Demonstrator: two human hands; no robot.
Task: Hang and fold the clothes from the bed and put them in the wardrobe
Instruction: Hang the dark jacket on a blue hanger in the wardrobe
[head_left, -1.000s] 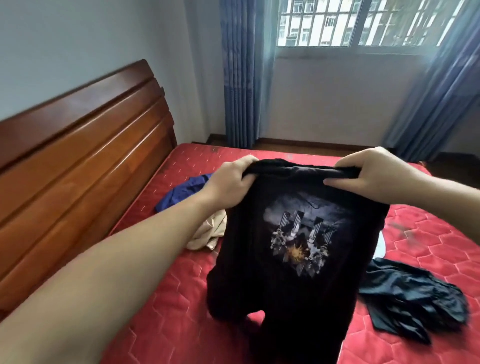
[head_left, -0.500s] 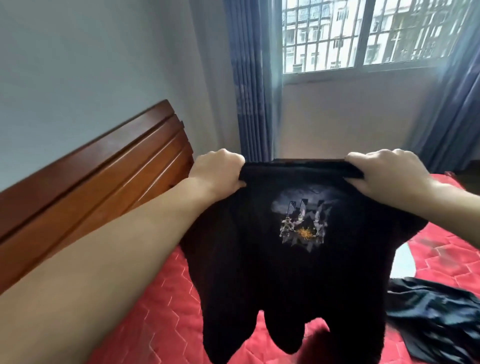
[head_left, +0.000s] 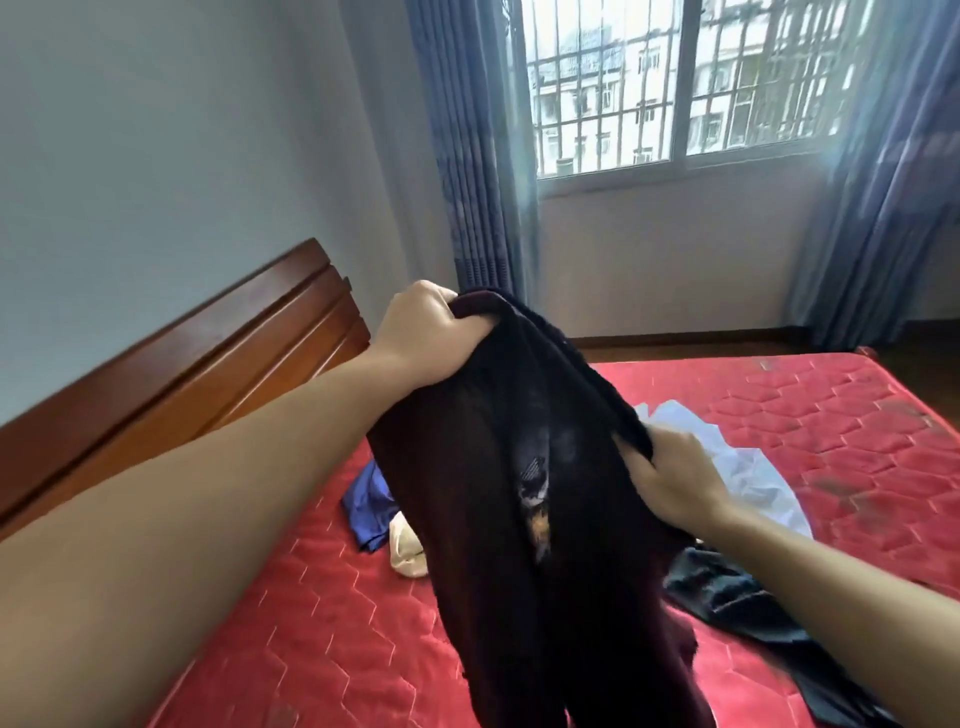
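Observation:
A black T-shirt with a printed front hangs in the air over the red mattress. My left hand grips its top edge, raised high at the centre. Lower and to the right, my right hand holds the other end of that edge. The shirt is bunched lengthwise, so the print is mostly folded in. More clothes lie on the bed: a blue garment, a beige one, a white one and a dark grey one.
A wooden headboard runs along the left side against a pale wall. Blue curtains frame a barred window at the back. A strip of dark floor shows beyond the mattress's far edge.
My right hand has dropped lower and nearer to me while the left stayed high. The shirt, held flat and wide before, now hangs slanted and bunched. The camera has tilted up.

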